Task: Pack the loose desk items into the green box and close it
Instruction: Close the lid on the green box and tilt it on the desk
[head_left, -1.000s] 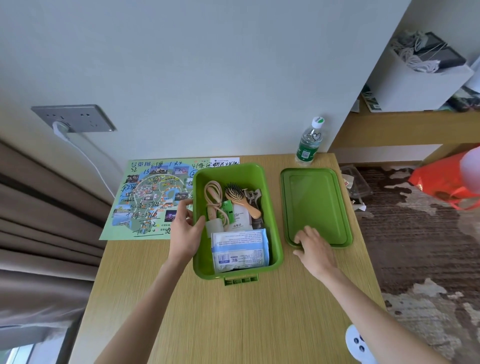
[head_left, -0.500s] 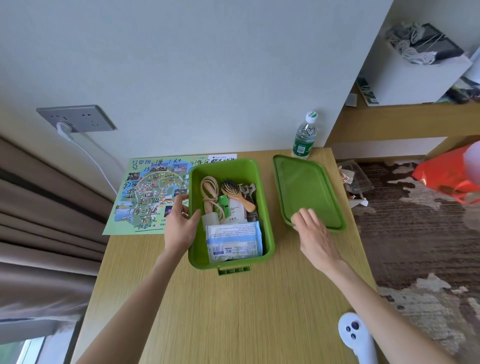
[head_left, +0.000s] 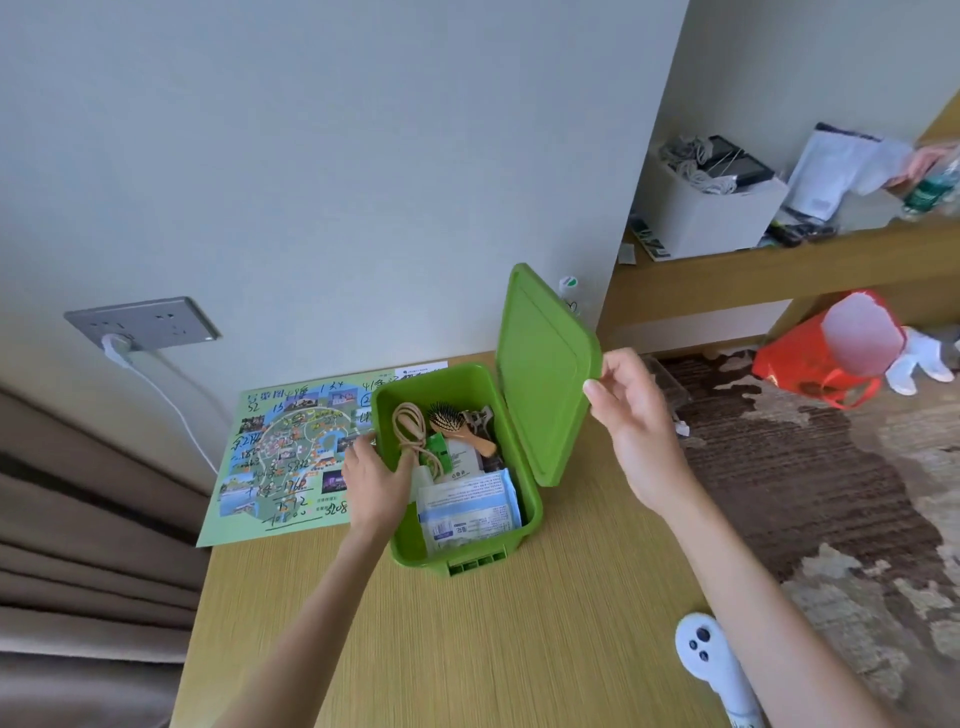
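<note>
The green box (head_left: 410, 548) stands open on the wooden desk (head_left: 467, 649). Inside lie a wipes pack (head_left: 467, 512), a wooden hairbrush (head_left: 460, 426), a coiled cord (head_left: 408, 428) and other small items. My left hand (head_left: 375, 480) grips the box's left wall, thumb inside. My right hand (head_left: 631, 415) pinches the right edge of the green lid (head_left: 540, 374), which is lifted off the desk and tilted almost upright above the box's right rim.
A colourful map sheet (head_left: 280, 457) lies left of the box. A water bottle (head_left: 569, 293) stands behind the lid by the wall. A white controller (head_left: 709, 660) sits at the desk's front right. A red bag (head_left: 821, 358) lies on the carpet; curtains hang left.
My right hand has picked the lid up from the desk and tilted it upright beside the box. My left hand stays on the box's left wall.
</note>
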